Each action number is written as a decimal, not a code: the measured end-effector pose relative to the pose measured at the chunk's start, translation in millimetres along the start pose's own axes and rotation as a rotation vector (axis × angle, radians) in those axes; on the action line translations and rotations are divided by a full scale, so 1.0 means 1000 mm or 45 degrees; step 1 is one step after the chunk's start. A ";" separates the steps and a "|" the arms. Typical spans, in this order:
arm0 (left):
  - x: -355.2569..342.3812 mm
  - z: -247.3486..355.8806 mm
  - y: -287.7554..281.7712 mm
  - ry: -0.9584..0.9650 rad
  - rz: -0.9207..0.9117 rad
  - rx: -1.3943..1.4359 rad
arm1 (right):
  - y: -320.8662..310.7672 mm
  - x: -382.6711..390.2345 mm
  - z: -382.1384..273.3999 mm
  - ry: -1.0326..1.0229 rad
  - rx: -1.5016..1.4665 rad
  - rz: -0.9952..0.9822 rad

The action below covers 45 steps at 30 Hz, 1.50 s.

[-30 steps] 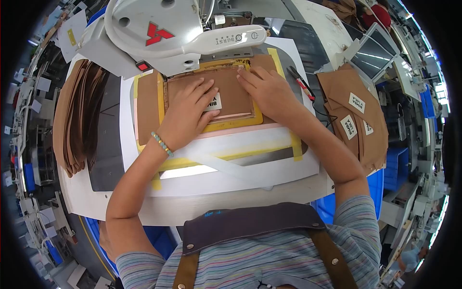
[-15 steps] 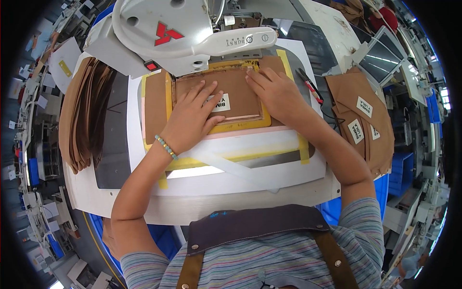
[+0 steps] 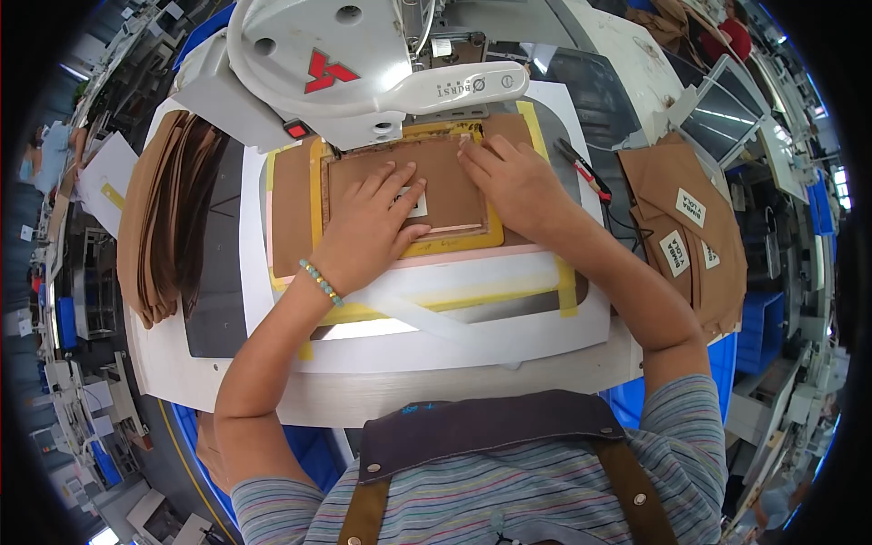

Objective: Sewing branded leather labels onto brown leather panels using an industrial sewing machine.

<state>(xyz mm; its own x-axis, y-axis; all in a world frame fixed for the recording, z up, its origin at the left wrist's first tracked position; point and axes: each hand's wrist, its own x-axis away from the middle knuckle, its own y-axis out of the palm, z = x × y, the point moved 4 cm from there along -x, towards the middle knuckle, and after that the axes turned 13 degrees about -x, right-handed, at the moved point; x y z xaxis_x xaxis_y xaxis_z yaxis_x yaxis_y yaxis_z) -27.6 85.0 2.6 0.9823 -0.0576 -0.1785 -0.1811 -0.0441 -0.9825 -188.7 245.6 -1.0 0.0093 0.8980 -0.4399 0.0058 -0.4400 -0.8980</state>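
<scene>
A brown fabric panel (image 3: 292, 186) lies under the head of a white sewing machine (image 3: 318, 41). On the panel rests a yellow rectangular frame (image 3: 454, 246), with brown fabric and a small pale label (image 3: 418, 203) inside it. My left hand (image 3: 368, 218) lies flat with fingers spread over the frame's left half, partly covering the label. A beaded bracelet (image 3: 322, 282) circles my left wrist. At the frame's right side my right hand (image 3: 513, 186) rests palm down, fingers stretched out, the fingertips on its upper right corner area. The needle area is hidden behind the machine head.
Folded brown fabric pieces (image 3: 159, 218) stand stacked at the left. Labelled brown pieces (image 3: 677, 204) are piled at the right, near a tilted screen (image 3: 722, 109). Red-handled snips (image 3: 592, 177) lie beside my right forearm. White sheeting (image 3: 454, 354) with yellow tape covers the work surface.
The yellow frame has shifted slightly left relative to the machine, with both hands moving along on it. The label is more covered by my left hand.
</scene>
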 end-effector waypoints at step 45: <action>0.069 -0.057 -0.036 -0.081 -0.001 0.203 | -0.019 -0.026 -0.071 -0.189 -0.733 -0.101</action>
<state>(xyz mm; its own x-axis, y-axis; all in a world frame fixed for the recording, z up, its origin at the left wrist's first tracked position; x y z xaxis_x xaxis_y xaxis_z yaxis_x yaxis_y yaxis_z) 43.7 25.5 28.6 0.9845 0.0061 -0.1754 -0.1749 0.1152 -0.9778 -117.6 230.1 28.1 -0.1529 0.9013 -0.4053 0.5418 -0.2666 -0.7971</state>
